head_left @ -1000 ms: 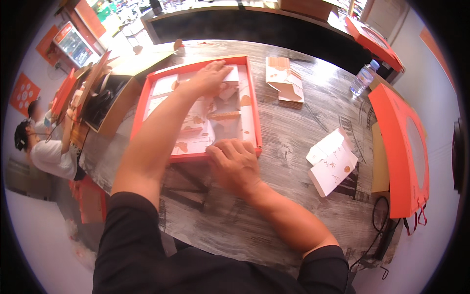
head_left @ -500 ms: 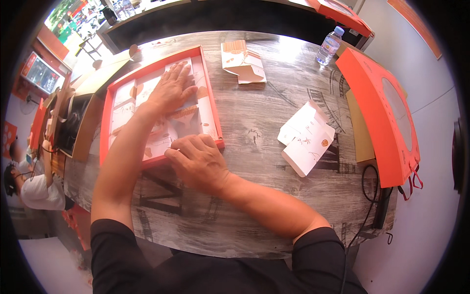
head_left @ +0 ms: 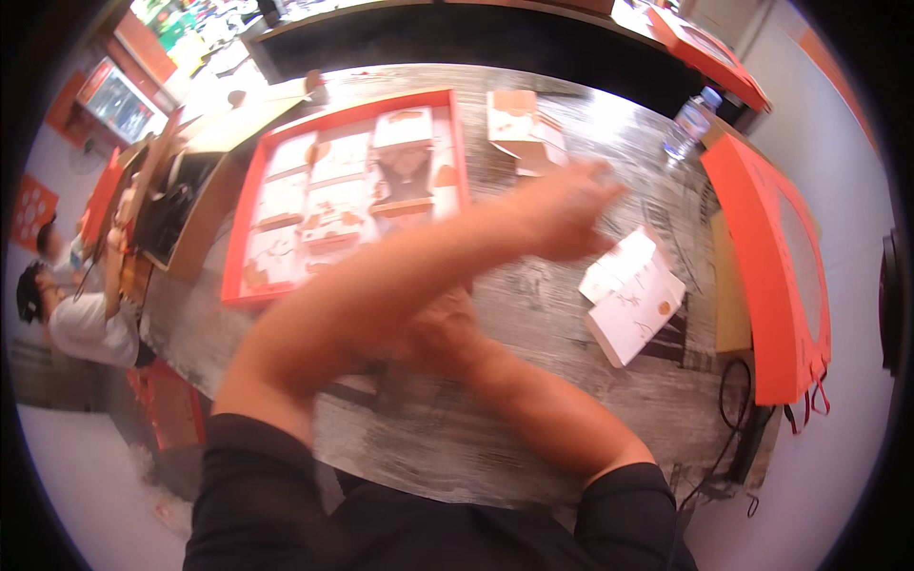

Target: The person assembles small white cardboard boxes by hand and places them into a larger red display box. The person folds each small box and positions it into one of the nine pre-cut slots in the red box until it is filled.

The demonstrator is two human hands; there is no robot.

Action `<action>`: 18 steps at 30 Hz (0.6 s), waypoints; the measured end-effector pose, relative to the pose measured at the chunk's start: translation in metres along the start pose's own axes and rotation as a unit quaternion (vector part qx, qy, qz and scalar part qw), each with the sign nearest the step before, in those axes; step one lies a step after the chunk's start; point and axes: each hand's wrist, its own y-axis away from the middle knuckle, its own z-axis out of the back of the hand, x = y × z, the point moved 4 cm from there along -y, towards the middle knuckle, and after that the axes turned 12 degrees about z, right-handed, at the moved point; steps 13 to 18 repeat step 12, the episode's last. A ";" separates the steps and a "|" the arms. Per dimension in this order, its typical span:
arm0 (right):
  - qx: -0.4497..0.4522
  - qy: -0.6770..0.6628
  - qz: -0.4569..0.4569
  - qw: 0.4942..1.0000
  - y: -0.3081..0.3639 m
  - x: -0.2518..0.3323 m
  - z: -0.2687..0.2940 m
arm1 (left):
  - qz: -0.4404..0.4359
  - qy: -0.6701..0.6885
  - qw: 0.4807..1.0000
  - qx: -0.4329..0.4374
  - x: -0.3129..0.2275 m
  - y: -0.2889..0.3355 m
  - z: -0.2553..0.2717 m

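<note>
A shallow red box [head_left: 461,133] lies on the table at the left, with several small white printed cartons [head_left: 341,155] set inside it. My left hand [head_left: 571,211] is stretched across to the right, between two loose cartons; its fingers are smeared by motion. The left forearm passes over my right hand [head_left: 446,328], which is by the box's near right corner with its fingers hidden. One loose, partly folded white-and-tan carton [head_left: 522,128] stands beyond my left hand. The other white carton [head_left: 636,300] lies collapsed on the table, just to the right of that hand.
A red lid with a clear window [head_left: 762,266] leans at the right edge beside a black cable [head_left: 728,400]. A water bottle [head_left: 690,126] stands at the far right. An open brown box [head_left: 190,214] is at the left, with another person [head_left: 90,324] beyond.
My left hand has left the cartons in the red box and swung right, toward the loose cartons. The right hand stays near the box's corner. The whole view has shifted slightly.
</note>
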 end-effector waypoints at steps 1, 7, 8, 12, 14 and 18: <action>0.006 -0.021 -0.025 0.999 0.002 -0.006 0.000 | 0.028 0.005 0.997 0.074 -0.030 -0.004 -0.009; -0.031 0.031 0.091 0.995 -0.026 0.006 0.007 | 0.161 -0.019 0.978 0.134 -0.068 0.005 -0.066; -0.033 0.034 0.085 0.995 -0.028 0.010 0.010 | 0.147 -0.056 0.977 0.142 -0.076 0.007 -0.073; -0.001 0.038 0.064 0.997 -0.023 0.005 0.009 | 0.152 -0.101 0.967 0.179 -0.074 -0.004 -0.092; -0.001 0.038 0.064 0.997 -0.023 0.005 0.009 | 0.152 -0.101 0.967 0.179 -0.074 -0.004 -0.092; -0.001 0.038 0.064 0.997 -0.023 0.005 0.009 | 0.152 -0.101 0.967 0.179 -0.074 -0.004 -0.092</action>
